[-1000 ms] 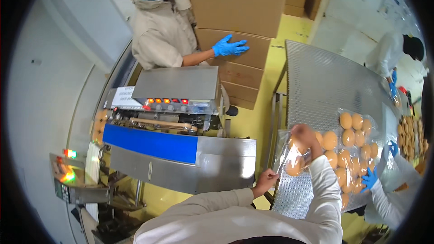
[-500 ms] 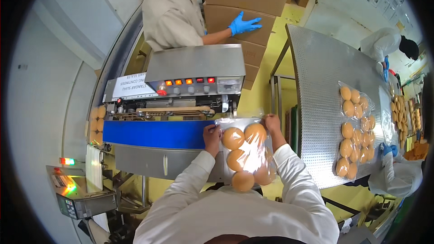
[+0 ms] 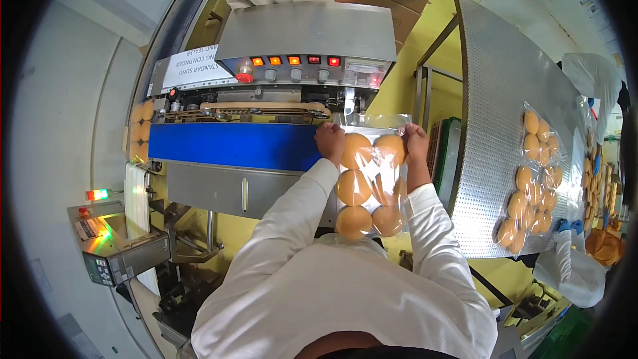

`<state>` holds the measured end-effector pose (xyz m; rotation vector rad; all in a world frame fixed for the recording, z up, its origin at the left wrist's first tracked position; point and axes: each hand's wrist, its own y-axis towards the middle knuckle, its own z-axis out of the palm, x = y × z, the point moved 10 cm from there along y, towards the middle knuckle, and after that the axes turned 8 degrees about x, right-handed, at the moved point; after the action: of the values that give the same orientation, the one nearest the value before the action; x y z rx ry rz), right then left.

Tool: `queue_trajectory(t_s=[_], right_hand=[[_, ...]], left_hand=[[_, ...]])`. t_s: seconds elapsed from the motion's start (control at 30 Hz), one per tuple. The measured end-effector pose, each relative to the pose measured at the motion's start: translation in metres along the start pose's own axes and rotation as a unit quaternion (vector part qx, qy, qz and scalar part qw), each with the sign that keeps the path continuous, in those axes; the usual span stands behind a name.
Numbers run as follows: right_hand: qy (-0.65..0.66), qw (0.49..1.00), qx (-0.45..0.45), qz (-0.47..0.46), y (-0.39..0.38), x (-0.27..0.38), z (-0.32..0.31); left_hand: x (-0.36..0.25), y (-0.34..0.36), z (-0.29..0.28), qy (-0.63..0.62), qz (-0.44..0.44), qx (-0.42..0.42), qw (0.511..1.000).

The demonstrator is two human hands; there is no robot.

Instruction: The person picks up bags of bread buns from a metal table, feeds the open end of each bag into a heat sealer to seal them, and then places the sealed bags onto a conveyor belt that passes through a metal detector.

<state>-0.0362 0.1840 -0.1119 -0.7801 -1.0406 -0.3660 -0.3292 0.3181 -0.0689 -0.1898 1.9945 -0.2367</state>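
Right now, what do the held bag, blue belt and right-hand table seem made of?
Bag: clear, glossy film, likely plastic, by its glare and the buns showing through.
Blue belt: smooth, low-sheen, perhaps rubber or coated plastic; its even colour leaves that open.
Table: metal, probably stainless steel, from its grey shine; finely dotted, dimpled or perforated unclear.

I watch my left hand [image 3: 330, 141] and right hand [image 3: 417, 141] grip a clear bag [image 3: 375, 121] of buns [image 3: 354, 187] near its upper corners, perhaps touching the blue belt [image 3: 232, 146].
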Motion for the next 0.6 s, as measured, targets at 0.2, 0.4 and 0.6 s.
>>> queue_trajectory(t_s=[0.2,0.4,0.6], right_hand=[[0.067,0.998,0.002,-0.006,-0.003,-0.005,0.007],[0.051,0.996,-0.059,-0.03,-0.007,0.012,-0.03],[0.028,0.998,-0.052,-0.035,0.003,0.019,-0.038]], left_hand=[[-0.053,-0.022,-0.022,0.037,0.118,-0.023,0.992],[-0.043,-0.013,0.021,-0.037,0.071,0.051,0.995],[0.004,-0.005,0.039,-0.107,-0.028,0.061,0.992]])
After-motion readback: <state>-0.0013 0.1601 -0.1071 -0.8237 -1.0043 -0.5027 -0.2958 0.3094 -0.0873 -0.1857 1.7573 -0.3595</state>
